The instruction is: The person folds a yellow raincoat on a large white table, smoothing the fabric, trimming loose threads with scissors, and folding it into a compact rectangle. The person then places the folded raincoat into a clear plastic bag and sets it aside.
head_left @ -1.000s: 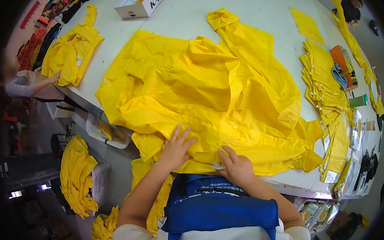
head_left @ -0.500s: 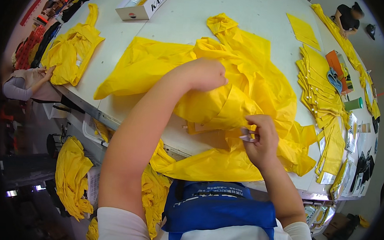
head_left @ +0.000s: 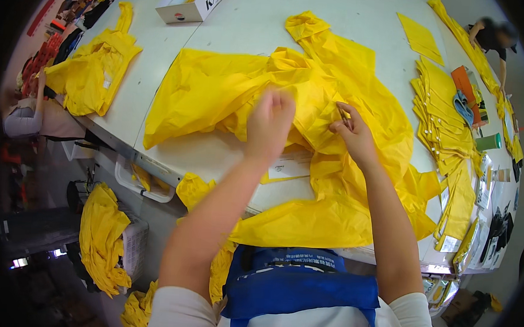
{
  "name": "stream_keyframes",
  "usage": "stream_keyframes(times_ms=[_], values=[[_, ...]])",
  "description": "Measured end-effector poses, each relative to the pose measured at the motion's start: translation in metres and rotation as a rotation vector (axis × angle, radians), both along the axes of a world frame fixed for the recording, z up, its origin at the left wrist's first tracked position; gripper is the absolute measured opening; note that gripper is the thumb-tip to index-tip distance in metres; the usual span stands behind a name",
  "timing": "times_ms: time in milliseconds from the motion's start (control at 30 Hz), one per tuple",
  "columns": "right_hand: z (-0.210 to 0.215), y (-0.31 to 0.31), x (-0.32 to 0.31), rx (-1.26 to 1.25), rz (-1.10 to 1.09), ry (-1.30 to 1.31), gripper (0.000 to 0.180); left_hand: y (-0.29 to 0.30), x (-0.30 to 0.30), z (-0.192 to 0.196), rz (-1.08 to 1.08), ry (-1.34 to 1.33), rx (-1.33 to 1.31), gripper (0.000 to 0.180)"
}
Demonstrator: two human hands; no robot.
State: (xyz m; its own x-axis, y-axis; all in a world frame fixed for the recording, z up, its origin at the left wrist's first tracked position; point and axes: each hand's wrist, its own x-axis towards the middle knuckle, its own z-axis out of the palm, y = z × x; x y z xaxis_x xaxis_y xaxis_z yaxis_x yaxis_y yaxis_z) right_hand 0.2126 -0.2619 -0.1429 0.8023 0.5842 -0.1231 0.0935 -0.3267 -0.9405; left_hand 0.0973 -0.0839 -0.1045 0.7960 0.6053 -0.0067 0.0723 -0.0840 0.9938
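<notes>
A large yellow garment of thin, shiny fabric lies spread and crumpled across the white table. Over its middle, my left hand is curled but smeared by motion, so what its fingers do is unclear. Just to the right, my right hand is closed on small thread snips, their blades pointing up against the fabric. Below the hands, a white printed sheet with a yellow edge shows from under the garment.
Stacked yellow pieces lie on the right, near an orange box and a green cup. A white carton stands far left. Yellow garments fill a basket below the table. Two other people work at the table's sides.
My left hand has pulled back from over the garment toward me and turned upright. My right hand, with the snips, has moved up the garment. The garment's near-middle fold has shifted, baring more of the sheet.
</notes>
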Motion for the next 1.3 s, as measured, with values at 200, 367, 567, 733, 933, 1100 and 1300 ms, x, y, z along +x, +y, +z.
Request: stream_keyframes(times_ms=[200,367,567,733,933,1100,1300], values=[[0.007,-0.016,-0.01,0.161,-0.156,0.272,0.033,-0.066,-0.038,-0.072,0.079,0.237,0.025,0.04],[0.02,-0.035,-0.027,0.299,-0.201,0.336,0.029,-0.05,-0.019,-0.083,-0.101,0.02,-0.733,0.037],[0.04,-0.059,-0.085,0.129,-0.102,-0.247,0.031,-0.06,-0.031,0.001,-0.027,-0.028,-0.893,0.026],[0.057,-0.061,-0.092,-0.055,0.082,-0.723,0.034,-0.064,-0.042,0.011,-0.033,-0.055,-0.868,0.028],[0.067,-0.057,-0.1,-0.035,0.108,-0.742,0.031,-0.068,-0.046,0.013,-0.018,-0.053,-0.899,0.029],[0.079,-0.054,-0.104,-0.103,0.14,-0.911,0.033,-0.067,-0.05,0.014,-0.032,-0.034,-0.898,0.03],[0.086,-0.053,-0.111,-0.104,0.026,-0.683,0.041,-0.067,-0.052,0.011,-0.038,-0.025,-0.914,0.032]])
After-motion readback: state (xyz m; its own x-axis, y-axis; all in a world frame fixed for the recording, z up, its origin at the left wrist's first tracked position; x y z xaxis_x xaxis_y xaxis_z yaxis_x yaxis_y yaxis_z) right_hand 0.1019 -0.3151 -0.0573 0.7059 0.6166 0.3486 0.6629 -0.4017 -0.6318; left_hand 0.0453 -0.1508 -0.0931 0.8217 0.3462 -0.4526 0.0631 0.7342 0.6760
